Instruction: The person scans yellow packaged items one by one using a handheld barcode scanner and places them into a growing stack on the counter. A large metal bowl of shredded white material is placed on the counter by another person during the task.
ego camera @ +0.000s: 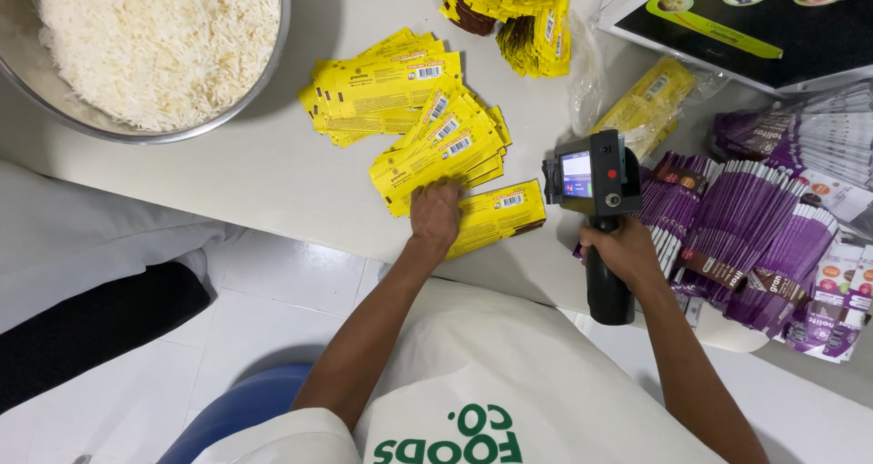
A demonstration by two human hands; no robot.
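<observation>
Left hand [435, 211] is flat, fingers spread, pressing on the yellow sachets [441, 150] fanned out mid-table, not gripping any; right hand [623, 250] at 3 o'clock of it is wrapped tight around the black handheld printer [593, 187]. Purple sachets [746, 232] sit further toward 3 o'clock; rice bowl [273, 59] at 10 o'clock.

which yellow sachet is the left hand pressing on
The lone yellow sachet at the table edge, nearest the handheld printer; the left hand rests on its left end.

Bowl: large round metal bowl [264, 82] of white rice stood at the table's far left.
Packets: purple sachets [755, 237] lay fanned at right.
</observation>
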